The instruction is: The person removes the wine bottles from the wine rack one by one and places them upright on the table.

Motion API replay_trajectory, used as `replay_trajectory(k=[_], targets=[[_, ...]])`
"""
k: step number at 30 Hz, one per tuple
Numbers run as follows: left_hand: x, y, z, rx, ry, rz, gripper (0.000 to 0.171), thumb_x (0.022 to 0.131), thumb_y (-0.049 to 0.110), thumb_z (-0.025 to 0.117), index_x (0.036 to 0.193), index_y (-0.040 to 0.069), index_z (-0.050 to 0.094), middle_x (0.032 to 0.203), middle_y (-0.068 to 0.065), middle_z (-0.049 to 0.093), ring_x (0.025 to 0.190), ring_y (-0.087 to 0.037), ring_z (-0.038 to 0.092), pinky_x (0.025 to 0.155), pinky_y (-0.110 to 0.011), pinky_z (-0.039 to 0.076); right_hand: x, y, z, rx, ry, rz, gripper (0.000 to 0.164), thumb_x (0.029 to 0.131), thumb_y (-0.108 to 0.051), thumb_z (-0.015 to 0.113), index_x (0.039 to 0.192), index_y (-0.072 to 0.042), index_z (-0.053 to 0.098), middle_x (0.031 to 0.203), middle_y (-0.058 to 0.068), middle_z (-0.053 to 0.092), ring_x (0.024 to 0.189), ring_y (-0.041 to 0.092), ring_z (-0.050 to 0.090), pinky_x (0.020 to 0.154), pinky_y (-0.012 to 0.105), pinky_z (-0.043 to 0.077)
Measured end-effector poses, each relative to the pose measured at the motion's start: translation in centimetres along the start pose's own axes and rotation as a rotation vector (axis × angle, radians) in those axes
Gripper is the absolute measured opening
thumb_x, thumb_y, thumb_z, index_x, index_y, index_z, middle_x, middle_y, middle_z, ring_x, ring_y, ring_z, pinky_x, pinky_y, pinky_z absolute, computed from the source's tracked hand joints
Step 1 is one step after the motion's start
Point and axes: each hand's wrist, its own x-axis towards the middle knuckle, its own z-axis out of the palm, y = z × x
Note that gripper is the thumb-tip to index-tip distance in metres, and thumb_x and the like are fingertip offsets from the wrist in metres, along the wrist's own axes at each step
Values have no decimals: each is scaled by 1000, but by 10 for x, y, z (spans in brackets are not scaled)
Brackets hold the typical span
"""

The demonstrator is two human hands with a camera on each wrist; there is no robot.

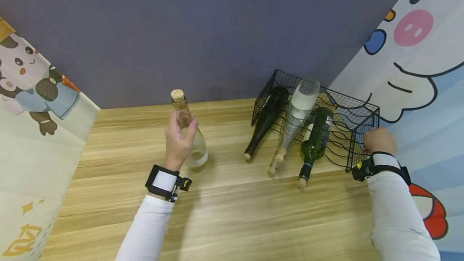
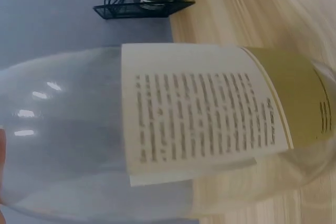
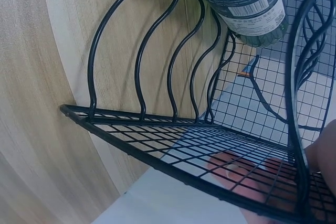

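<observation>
My left hand [image 1: 180,138] grips a clear glass bottle [image 1: 198,152] around its neck and shoulder. The bottle has a cork [image 1: 177,94] in its mouth and leans slightly. Its printed label [image 2: 194,114] fills much of the left wrist view. At the right, my right hand [image 1: 380,141] holds the end panel of a black wire wine rack [image 1: 362,122], with fingers behind the mesh in the right wrist view. In the rack lie a dark bottle [image 1: 267,120], a clear bottle [image 1: 299,110] and a green bottle [image 1: 314,142], corks toward me.
A second cork [image 1: 272,170] shows just below the clear bottle's cork. The wooden table [image 1: 253,220] meets a grey-blue panel [image 1: 181,31] at the back. Cartoon-printed curtains hang at the left [image 1: 40,92] and right [image 1: 431,104], the right one close beside the rack.
</observation>
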Motion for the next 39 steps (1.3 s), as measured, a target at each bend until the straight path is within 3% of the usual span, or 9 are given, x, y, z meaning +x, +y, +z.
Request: replay_trajectory(k=[4,9,17,24,30,39], targets=[[1,-3,-2,-6,-45,44,31,84,9,54,106,-11,46,83,-24,65,72,-24,64,77,-17,53,2,1,-1,-15,2,3,47,103,-24,30,115,17,49,77,22,59,71,34,57,52,35,47],[1,-5,-7,-15,-120,54,36,80,2,56,111,-11,43,88,-23,64,78,-31,65,83,-20,53,2,1,-2,-35,-9,16,51,103,-23,28,128,18,44,100,31,56,80,38,57,54,36,48],[5,-6,-13,28,-181,28,46,77,-2,58,118,-9,39,95,-24,63,85,-34,65,91,-30,51,0,0,-1,-16,-4,25,53,105,-26,24,117,19,48,73,19,57,67,32,57,51,35,47],[7,-7,-15,62,-176,-24,49,75,-7,60,119,-9,38,97,-24,63,88,-32,63,91,-28,50,0,0,0,-25,11,16,53,105,-26,23,115,19,48,82,25,56,75,37,57,51,36,47],[13,-11,-17,48,-134,-84,51,75,-13,58,120,-10,35,99,-26,61,91,-26,60,90,-20,48,0,1,0,-9,-3,18,52,105,-25,25,119,21,45,74,21,56,67,32,57,50,35,47],[23,-20,-32,67,-117,-179,51,76,-13,56,122,-10,33,104,-25,56,94,-12,53,91,-24,47,1,-1,0,-24,-7,21,52,105,-26,24,117,20,47,76,22,57,71,34,57,52,36,48]])
